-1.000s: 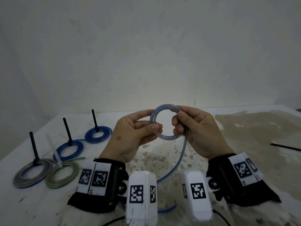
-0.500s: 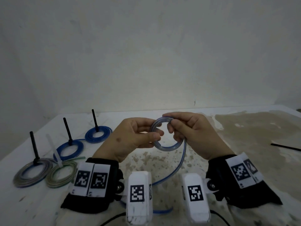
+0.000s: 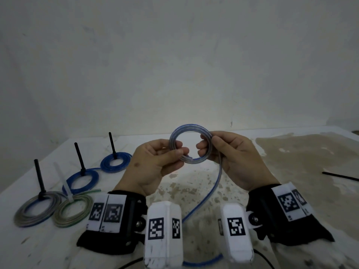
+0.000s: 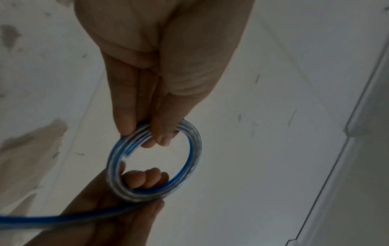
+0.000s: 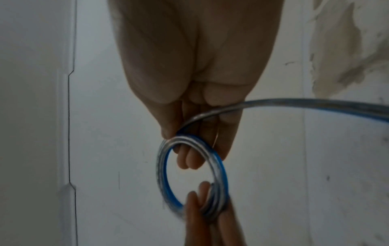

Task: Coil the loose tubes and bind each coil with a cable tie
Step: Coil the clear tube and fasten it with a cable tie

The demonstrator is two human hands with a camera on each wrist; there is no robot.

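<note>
A small coil of clear tube with a blue stripe (image 3: 189, 129) is held upright above the table between both hands. My left hand (image 3: 155, 162) pinches its lower left side with thumb and fingers (image 4: 160, 133). My right hand (image 3: 233, 158) grips the right side, fingers curled through the ring (image 5: 189, 159). The tube's loose tail (image 3: 210, 193) hangs from the right hand down to the table and runs under the wrists. In the wrist views the coil (image 4: 189, 149) (image 5: 216, 166) shows several turns.
Four tied coils lie at the left: grey (image 3: 36, 211), green (image 3: 72, 210), and two blue (image 3: 82, 179) (image 3: 115, 164), with black tie tails standing up. A loose black cable tie (image 3: 340, 176) lies at the right on the stained white table (image 3: 291, 152).
The coil dipped low between the hands half a second ago and now stands higher and upright again. Both hands have shifted their hold round it, with more tail wound in.
</note>
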